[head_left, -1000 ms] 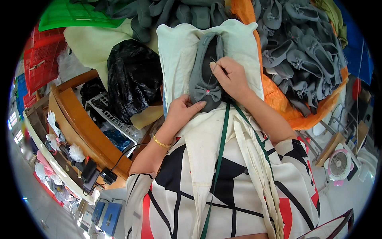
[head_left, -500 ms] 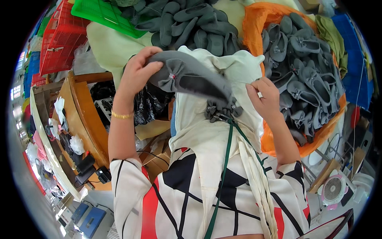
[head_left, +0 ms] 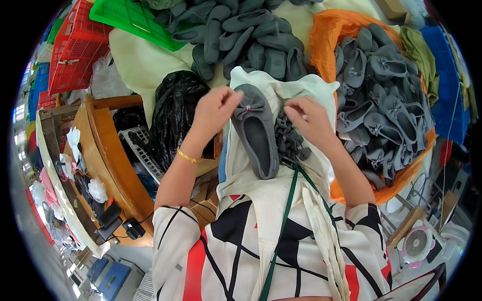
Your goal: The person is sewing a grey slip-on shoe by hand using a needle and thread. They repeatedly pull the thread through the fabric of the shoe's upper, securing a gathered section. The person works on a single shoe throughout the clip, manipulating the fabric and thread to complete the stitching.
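A grey flat shoe with a bow and small pink-red stone on its toe lies sole-down on the white cloth over my lap, toe pointing away. My left hand is beside the toe, thumb and forefinger pinched together at its left edge. Across the shoe, my right hand hovers by a heap of loose grey bows, its fingers curled into a pinch. Whatever either pinch holds is too small to make out.
Many grey shoes are piled ahead on pale cloth. At the right an orange bag holds more bow-trimmed shoes. A green crate, a red crate, a black plastic bag and a wooden desk stand leftward.
The shoe went from my raised left hand down onto the lap cloth, and that hand released its toe. My left hand moved right and lower; my right moved slightly left.
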`<state>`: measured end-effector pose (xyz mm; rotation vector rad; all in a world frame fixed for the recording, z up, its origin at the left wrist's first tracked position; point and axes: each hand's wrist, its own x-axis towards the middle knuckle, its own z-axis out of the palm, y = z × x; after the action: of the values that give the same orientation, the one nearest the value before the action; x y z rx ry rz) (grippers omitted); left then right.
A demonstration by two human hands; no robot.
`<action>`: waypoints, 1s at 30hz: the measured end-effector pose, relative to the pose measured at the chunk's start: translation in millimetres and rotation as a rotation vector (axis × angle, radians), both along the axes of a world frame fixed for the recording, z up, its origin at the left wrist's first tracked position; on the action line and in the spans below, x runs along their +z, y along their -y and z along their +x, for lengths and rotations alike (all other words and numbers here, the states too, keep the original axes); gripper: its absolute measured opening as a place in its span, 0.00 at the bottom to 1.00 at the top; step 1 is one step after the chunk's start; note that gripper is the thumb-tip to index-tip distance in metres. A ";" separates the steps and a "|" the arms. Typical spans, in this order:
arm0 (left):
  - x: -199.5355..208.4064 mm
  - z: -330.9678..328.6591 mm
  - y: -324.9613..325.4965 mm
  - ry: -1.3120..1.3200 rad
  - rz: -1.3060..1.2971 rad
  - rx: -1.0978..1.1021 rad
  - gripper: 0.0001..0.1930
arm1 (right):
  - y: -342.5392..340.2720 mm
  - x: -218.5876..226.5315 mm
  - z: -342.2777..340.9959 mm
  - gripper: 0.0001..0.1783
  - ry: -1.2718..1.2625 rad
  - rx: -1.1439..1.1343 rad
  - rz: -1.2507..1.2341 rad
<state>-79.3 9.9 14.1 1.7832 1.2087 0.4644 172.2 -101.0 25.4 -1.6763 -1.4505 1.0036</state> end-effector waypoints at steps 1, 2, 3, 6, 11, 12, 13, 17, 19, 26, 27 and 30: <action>2.2 -2.1 7.9 0.042 -0.189 -0.004 0.10 | -9.5 -0.9 -11.2 0.15 -0.056 -0.005 0.009; 2.1 -1.8 14.0 -0.010 -0.220 -0.017 0.09 | -18.4 -1.6 -21.9 0.15 -0.075 0.001 0.026; 0.6 -0.1 17.5 -0.004 -0.178 -0.026 0.09 | -27.4 -2.5 -32.2 0.16 -0.093 0.006 0.043; -2.9 5.0 30.5 -0.001 0.033 -0.015 0.10 | -41.8 -16.9 -45.8 0.15 -0.084 0.138 0.126; -15.3 0.9 50.7 -0.012 0.361 -0.011 0.11 | -34.3 -29.0 -52.1 0.11 0.058 0.244 0.211; -16.6 2.0 52.4 -0.008 0.344 0.014 0.11 | -33.5 -30.2 -52.4 0.11 0.066 0.239 0.193; -17.8 2.9 53.5 -0.004 0.331 0.038 0.12 | -34.1 -29.4 -52.7 0.10 0.076 0.233 0.180; -22.6 3.4 55.9 -0.001 0.351 0.065 0.12 | -35.2 -28.4 -53.8 0.08 0.105 0.228 0.213; -24.4 3.5 54.8 0.019 0.342 0.054 0.11 | -37.2 -27.4 -52.9 0.08 0.124 0.255 0.202; -16.8 0.4 40.8 0.128 -0.116 0.104 0.10 | -42.1 -21.1 -55.7 0.11 0.198 0.262 0.002; -15.6 -1.5 38.3 0.137 -0.165 0.095 0.09 | -40.7 -16.0 -56.6 0.11 0.228 0.283 -0.001; -16.3 -8.0 32.1 0.147 -0.279 0.080 0.10 | -31.9 -5.8 -58.9 0.13 0.287 0.329 -0.025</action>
<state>-87.3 -22.3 -2.2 1.4439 1.1819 0.4418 113.2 -69.0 19.6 -1.6860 -1.9578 0.9823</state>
